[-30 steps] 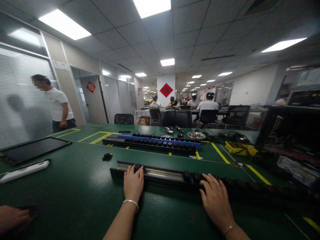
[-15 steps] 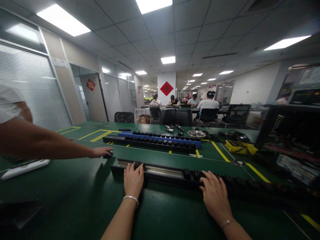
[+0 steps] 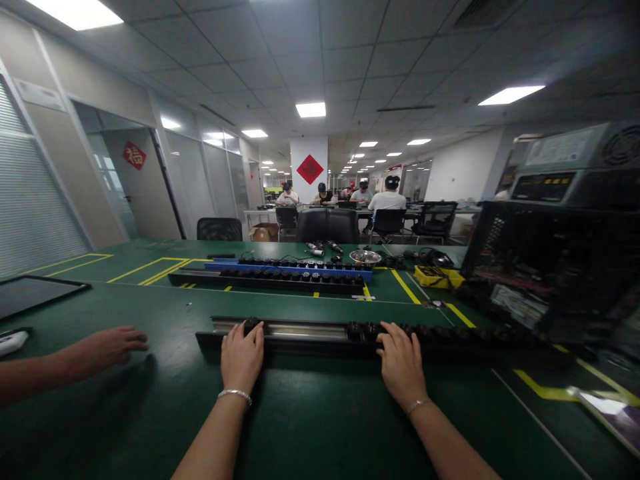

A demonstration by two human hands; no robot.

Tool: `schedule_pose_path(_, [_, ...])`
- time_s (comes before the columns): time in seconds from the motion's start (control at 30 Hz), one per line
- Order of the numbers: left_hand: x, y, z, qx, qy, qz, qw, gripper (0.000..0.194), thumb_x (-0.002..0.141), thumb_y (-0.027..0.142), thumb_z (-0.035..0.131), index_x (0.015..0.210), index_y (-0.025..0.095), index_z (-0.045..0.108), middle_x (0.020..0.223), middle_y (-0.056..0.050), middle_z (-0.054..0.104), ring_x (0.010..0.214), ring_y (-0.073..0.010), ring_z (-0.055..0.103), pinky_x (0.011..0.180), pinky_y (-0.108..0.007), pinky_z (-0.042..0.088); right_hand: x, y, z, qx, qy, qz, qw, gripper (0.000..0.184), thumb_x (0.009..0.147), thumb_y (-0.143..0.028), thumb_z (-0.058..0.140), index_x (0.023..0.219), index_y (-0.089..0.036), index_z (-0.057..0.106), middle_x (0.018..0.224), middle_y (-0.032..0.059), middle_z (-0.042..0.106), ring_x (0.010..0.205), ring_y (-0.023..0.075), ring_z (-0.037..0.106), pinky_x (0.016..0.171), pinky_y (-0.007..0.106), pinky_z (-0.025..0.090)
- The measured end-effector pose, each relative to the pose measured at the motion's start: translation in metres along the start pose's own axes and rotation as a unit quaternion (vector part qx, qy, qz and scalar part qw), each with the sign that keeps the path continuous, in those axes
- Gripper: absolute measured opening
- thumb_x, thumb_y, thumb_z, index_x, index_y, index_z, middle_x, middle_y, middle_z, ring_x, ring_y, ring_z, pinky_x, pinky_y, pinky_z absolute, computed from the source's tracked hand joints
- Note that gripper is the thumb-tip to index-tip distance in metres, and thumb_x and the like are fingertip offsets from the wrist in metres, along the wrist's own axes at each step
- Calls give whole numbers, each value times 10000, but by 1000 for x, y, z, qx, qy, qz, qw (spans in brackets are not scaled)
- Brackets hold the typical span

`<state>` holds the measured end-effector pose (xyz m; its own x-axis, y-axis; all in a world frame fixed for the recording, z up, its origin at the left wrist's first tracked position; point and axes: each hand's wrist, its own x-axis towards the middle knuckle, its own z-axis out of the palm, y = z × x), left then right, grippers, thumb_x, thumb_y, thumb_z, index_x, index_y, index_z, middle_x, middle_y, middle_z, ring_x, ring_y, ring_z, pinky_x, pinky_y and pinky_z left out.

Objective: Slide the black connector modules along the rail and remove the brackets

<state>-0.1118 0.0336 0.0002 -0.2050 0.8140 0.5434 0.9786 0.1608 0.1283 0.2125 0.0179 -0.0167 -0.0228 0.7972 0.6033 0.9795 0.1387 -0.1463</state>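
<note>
A long black rail with a silver channel (image 3: 305, 330) lies across the green table in front of me. Small black parts sit in a row along its right half. My left hand (image 3: 242, 355) rests on the rail's left end, fingers together over a small black part (image 3: 249, 323). My right hand (image 3: 401, 363) lies over the row of black parts near the middle, fingers curled down onto them. Whether either hand grips a part is hidden under the fingers.
Another person's hand (image 3: 107, 345) and forearm reach in from the left, low over the table. A second black-and-blue rail (image 3: 273, 274) lies farther back. An open computer case (image 3: 550, 267) stands at right. A dark panel (image 3: 35, 293), steel bowl (image 3: 365, 256) and seated people lie beyond.
The view has swung right. The other person's hand has drawn back from the small black part toward the left, and that part is gone from the table. My hands stay on the rail.
</note>
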Motion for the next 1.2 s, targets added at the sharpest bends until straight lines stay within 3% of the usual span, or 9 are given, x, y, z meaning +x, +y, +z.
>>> schedule_pose_path(1.03, [2,3,-6,-20,-50,-71,996,393,892,393,332,1200,337,570,1306,-80,513,1274,-333,341,1003,-584,266,1,11,7,-2,-1,12,1000,272,823,-162,325,931,-218,568,1316,50,477,1275,224,338,1045,548,196])
schedule_pose_path(1.2, [5,-8,-7,-12,-81,-28,996,395,896,415,318,1222,373,536,1308,-74,510,1282,-333,330,1004,-626,210,1,8,4,2,-3,13,1000,237,827,-258,370,945,-217,572,1319,60,470,1277,232,334,1051,548,189])
